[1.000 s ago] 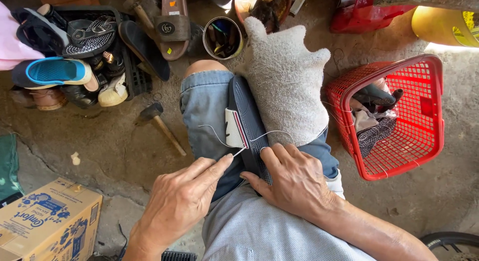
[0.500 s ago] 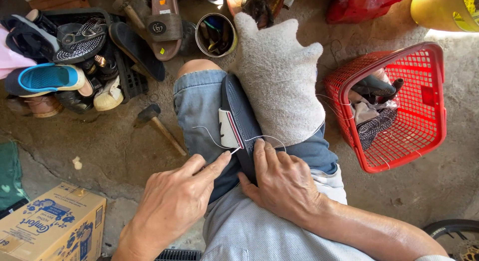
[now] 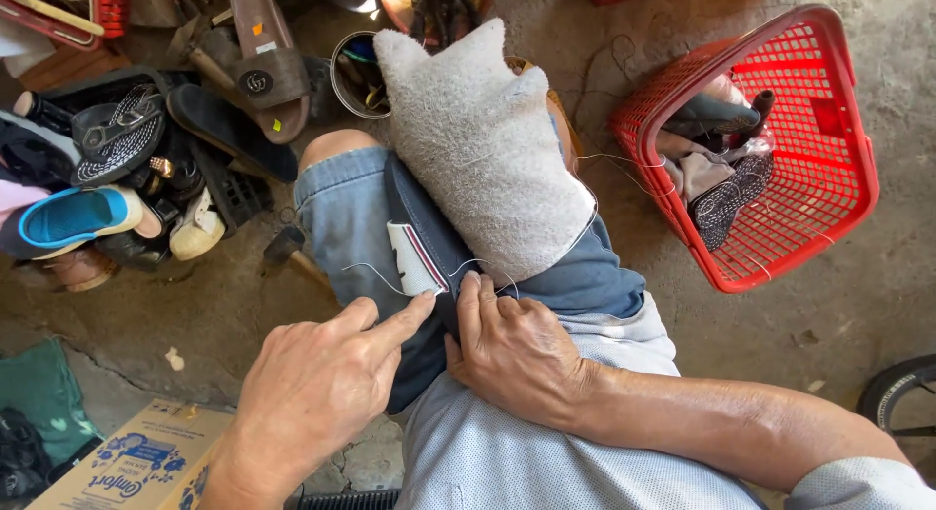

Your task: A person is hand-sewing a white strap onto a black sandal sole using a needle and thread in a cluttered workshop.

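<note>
Left hand (image 3: 312, 393) is pinching together at the thread (image 3: 375, 274) by the shoe's striped tag (image 3: 417, 261). Right hand (image 3: 512, 349) is pressing flat, fingers closed, on the dark shoe (image 3: 421, 213) lying across the lap under a grey cloth (image 3: 483, 139). Stitching looks partway along the edge; loose thread is left. Cardboard box (image 3: 127, 461) with blue print is sitting bottom left; red basket (image 3: 829, 169) right.

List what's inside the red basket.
The red basket holds a dark shoe, a patterned sole and pale rags. Whatever lies beneath them is covered.
</note>
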